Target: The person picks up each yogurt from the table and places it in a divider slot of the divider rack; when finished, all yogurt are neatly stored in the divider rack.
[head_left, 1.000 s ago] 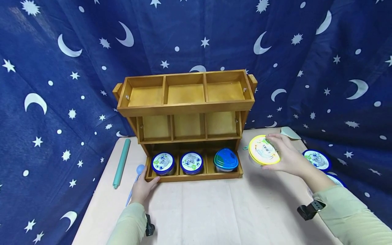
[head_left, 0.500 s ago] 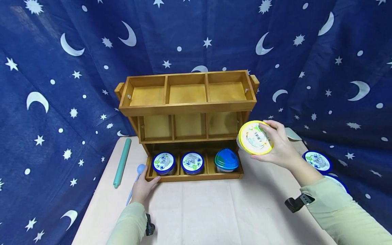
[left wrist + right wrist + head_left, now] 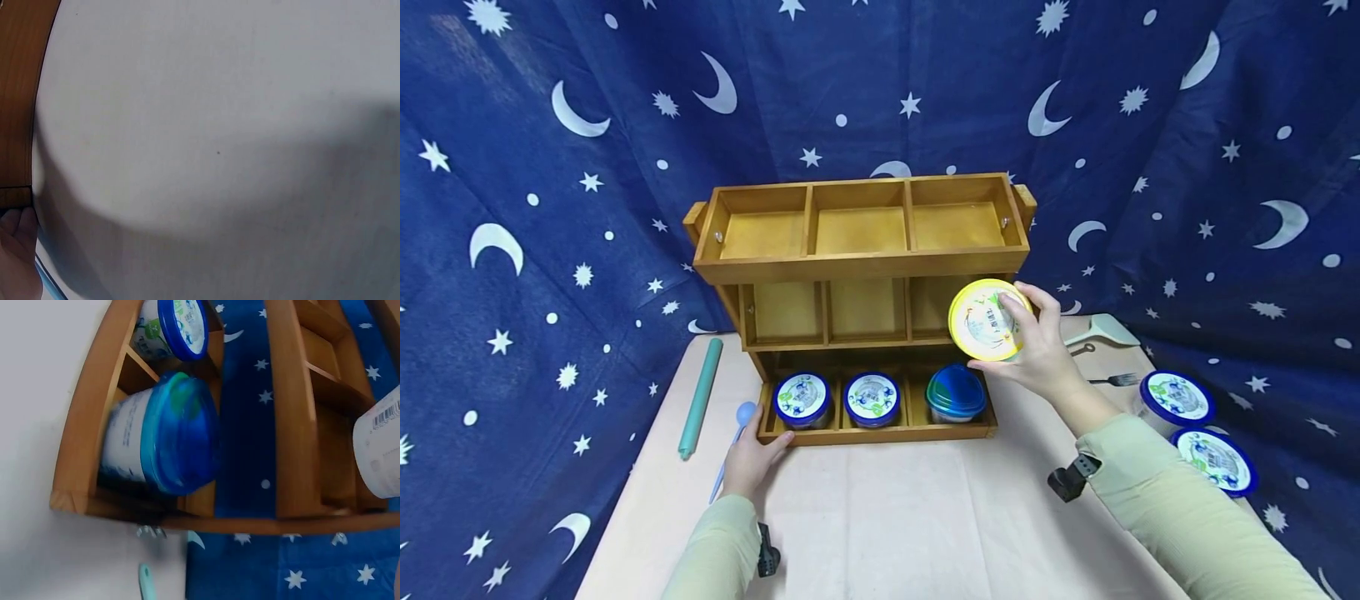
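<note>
Head view, clock from rack centre: three-tier brown wooden rack (image 3: 861,265), three compartments per tier, on a pale tablecloth (image 3: 895,508), against a dark blue curtain with white moons and stars (image 3: 880,108).
Right hand: (image 3: 1037,346) at 3 o'clock, pinching a round yellow-lidded tub with printed label (image 3: 976,321) by the lid edge, thumb and fingers on opposite sides.
Yellow-lidded tub: off the table, at 3 o'clock, overlapping middle tier's right compartment; head view alone doesn't give depth.
Left hand: (image 3: 751,460) at 7 o'clock, gripping bottom tier's front left corner, thumb on front board.
Bottom tier: round blue-lidded tub (image 3: 801,397) in left compartment, matching tub (image 3: 871,397) in middle, tub with blue-green domed lid (image 3: 955,390) in right.
Left side: teal rod (image 3: 702,398) at 8 o'clock; light-blue plastic spoon (image 3: 745,414) beside left hand.
Right side: pale green spatula (image 3: 1112,331) and dark fork (image 3: 1122,380) past 3 o'clock; two more blue-lidded tubs (image 3: 1178,397) near 4.
Left wrist view, clock from view centre: rack edge at 9-10, left fingertips against it at 8.
Right wrist view, same clock: yellow-lidded tub's white side with barcode at 3, beside a compartment; inside or not, can't tell. Grip cut off here. Teal handle (image 3: 147,582) at 7.
</note>
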Motion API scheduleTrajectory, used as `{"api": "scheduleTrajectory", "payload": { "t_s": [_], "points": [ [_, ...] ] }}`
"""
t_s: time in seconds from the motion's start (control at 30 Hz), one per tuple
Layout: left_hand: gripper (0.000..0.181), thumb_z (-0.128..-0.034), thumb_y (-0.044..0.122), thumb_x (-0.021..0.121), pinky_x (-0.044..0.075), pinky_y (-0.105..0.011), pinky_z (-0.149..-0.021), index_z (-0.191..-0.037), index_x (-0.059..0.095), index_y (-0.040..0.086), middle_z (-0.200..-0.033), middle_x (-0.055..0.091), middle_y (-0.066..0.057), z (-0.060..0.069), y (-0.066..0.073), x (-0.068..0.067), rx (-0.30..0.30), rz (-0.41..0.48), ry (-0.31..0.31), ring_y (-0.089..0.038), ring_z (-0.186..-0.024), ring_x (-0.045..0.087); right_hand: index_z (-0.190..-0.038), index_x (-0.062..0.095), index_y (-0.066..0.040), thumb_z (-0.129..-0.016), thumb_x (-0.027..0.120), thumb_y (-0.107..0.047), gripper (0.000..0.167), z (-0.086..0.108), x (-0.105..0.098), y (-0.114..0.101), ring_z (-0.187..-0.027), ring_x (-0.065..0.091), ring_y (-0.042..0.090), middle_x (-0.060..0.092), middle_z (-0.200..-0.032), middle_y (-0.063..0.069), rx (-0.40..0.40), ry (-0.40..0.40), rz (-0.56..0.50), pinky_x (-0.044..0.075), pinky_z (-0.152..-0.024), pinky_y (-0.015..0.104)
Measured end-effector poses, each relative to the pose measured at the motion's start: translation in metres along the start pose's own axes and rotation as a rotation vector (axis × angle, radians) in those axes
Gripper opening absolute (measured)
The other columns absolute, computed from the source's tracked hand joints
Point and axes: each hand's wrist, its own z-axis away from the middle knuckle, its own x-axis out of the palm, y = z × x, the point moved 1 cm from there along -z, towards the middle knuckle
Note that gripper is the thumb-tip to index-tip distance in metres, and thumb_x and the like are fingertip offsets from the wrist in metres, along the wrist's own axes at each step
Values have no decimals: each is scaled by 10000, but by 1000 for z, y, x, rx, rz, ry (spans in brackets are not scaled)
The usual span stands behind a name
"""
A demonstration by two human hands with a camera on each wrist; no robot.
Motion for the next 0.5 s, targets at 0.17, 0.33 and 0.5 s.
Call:
{"api": "scheduleTrajectory", "payload": {
  "t_s": [0.17,0.33,0.5],
  "points": [
    [970,-785,612,632,341,-551,-1005,-1513,180,156,-1415,359,-278,1,2,-1,2,1,-7,-494,-1211,410,-1296,411,-4,-720,559,-721,931,-2,20,2,-1252,296,399,245,-1350,252,12,30,4,233,-1039,144],
    [956,-796,584,640,339,-553,-1005,-1511,181,145,-1419,349,-282,1,4,-1,0,1,-5,-499,-1208,408,-1310,409,9,-705,600,-697,949,-2,33,5,-1248,292,410,247,-1342,273,45,21,-4,276,-1030,185],
    [951,-801,571,642,341,-559,-1001,-1511,179,141,-1415,351,-286,2,4,-1,-2,0,-1,-506,-1204,408,-1312,409,7,-689,597,-711,969,-2,40,9,-1239,318,413,254,-1335,284,75,22,15,434,-944,427]
  ]
}}
